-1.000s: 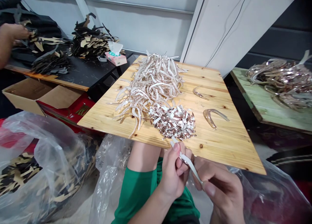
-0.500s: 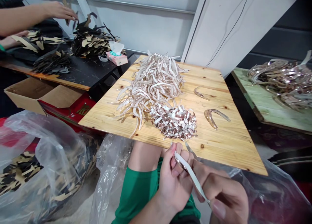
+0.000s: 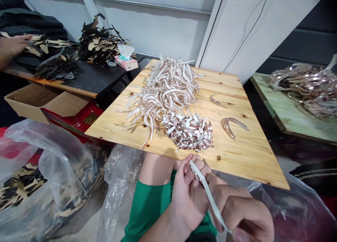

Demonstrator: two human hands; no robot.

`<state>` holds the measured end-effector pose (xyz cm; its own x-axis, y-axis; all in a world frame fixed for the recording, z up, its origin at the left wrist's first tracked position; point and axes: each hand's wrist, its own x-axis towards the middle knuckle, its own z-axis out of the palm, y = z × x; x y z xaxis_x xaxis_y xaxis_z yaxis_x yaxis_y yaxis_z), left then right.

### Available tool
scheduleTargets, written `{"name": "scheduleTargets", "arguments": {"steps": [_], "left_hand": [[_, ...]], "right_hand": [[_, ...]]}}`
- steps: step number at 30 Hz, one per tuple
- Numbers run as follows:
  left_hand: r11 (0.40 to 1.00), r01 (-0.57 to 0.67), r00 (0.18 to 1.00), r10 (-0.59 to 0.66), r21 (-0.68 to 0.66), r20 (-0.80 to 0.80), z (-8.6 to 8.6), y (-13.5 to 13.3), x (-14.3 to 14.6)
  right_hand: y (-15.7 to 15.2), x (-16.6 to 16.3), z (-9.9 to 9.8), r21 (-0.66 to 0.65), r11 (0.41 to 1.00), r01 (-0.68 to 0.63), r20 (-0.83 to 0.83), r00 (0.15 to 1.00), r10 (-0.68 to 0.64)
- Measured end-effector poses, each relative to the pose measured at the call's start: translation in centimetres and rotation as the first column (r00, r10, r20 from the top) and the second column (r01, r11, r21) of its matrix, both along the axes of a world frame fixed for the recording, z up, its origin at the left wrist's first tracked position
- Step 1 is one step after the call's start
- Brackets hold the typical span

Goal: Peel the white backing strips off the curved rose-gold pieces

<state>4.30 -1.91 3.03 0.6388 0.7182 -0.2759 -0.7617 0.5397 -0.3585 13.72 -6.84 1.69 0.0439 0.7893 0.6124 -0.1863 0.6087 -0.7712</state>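
Note:
Below the near edge of the board, my left hand (image 3: 191, 191) is closed on one end of a curved strip (image 3: 209, 194), pale on one face and shiny rose-gold at its edge. My right hand (image 3: 243, 207) is curled around the strip's lower end, its thumb partly cut off by the frame. A small grey tip shows behind my left fingers; I cannot make out what it is. Just beyond my hands lies a heap of small shiny cut scraps (image 3: 188, 131). Behind it spreads a large pile of similar curved strips (image 3: 170, 82).
Two small strip bundles (image 3: 233, 128) lie on the right of the wooden board (image 3: 244, 158). At left, a co-worker's hand (image 3: 15, 44) is over a black table (image 3: 92, 77) with black-and-tan pieces and a tissue box (image 3: 126, 62). Plastic bags (image 3: 65, 165) hang below. More strips (image 3: 310, 84) lie at right.
My right hand has moved slightly right and down along with the strip's lower end. A grey blade-like tip by my left fingers shows less. The co-worker's raised arm has left the view.

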Motion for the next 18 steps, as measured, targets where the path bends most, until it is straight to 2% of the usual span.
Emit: {"name": "scheduleTargets", "arguments": {"steps": [3, 5, 11, 14, 17, 18], "left_hand": [[0.986, 0.015, 1.000, -0.014, -0.166, 0.009, 0.7, 0.2, -0.1], [0.973, 0.024, 1.000, -0.023, -0.229, 0.006, 0.9, 0.3, -0.1], [0.958, 0.059, 0.998, -0.057, -0.279, 0.014, 0.7, 0.4, -0.2], [0.951, 0.069, 0.997, -0.061, -0.300, 0.035, 0.5, 0.5, -0.2], [0.952, 0.076, 0.997, -0.078, -0.296, 0.006, 0.5, 0.4, -0.1], [0.955, 0.076, 0.996, -0.084, -0.287, -0.016, 0.5, 0.5, -0.1]], "right_hand": [[0.4, 0.2, 0.2, 0.021, 0.998, -0.061, 0.016, 0.998, 0.060], [0.4, 0.3, 0.4, 0.008, 0.997, -0.080, 0.029, 0.996, 0.080], [0.3, 0.2, 1.7, -0.089, 0.984, -0.153, 0.068, 0.985, 0.160], [0.6, -0.5, 2.1, -0.071, 0.984, -0.165, 0.026, 0.986, 0.167], [0.5, -1.0, 1.2, -0.071, 0.994, -0.083, -0.111, 0.991, 0.075], [0.2, -0.9, 0.6, -0.051, 0.991, -0.121, -0.091, 0.989, 0.116]]}}
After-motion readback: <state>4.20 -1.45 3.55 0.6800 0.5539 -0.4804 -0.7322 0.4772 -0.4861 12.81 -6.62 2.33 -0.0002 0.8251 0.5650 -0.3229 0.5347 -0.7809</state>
